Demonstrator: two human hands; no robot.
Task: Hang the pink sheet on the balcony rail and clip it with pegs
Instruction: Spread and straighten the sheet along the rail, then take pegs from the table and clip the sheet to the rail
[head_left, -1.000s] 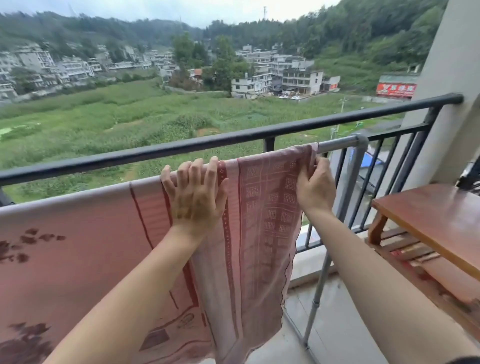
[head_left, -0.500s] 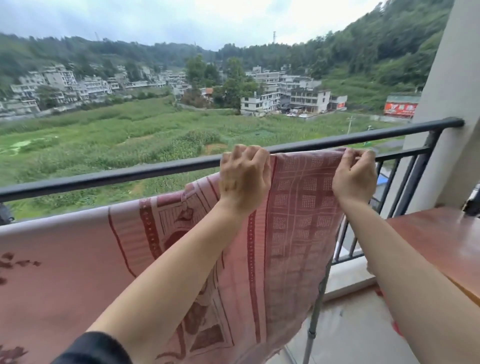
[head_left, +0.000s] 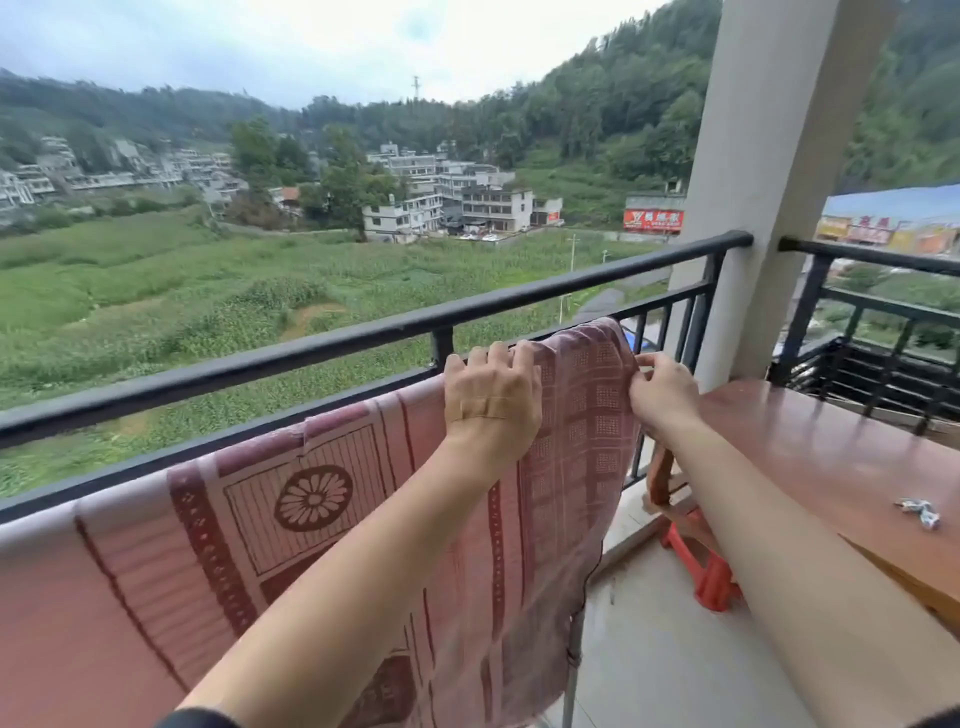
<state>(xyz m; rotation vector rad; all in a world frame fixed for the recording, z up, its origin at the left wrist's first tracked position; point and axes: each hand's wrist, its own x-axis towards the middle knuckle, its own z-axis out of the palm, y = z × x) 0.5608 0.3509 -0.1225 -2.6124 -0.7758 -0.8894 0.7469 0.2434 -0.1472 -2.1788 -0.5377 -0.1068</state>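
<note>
The pink sheet (head_left: 322, 525), patterned with dark red borders and a flower motif, hangs over a bar just inside the black balcony rail (head_left: 311, 353) and runs from the left edge to past the middle. My left hand (head_left: 491, 402) grips the sheet's top edge over the bar. My right hand (head_left: 660, 392) pinches the sheet's right end, which covers the end of the bar. No pegs are on the sheet.
A wooden table (head_left: 831, 467) stands at the right with a small pale object (head_left: 919, 512) on it. A red stool (head_left: 701, 566) sits under it. A concrete pillar (head_left: 774, 182) rises at the rail's right end. A grey leg of the drying stand (head_left: 574, 670) drops below the sheet.
Both hands have slid the sheet's end rightward along the bar, and the flower motif has come into sight. The camera has turned right and up, showing more of the table.
</note>
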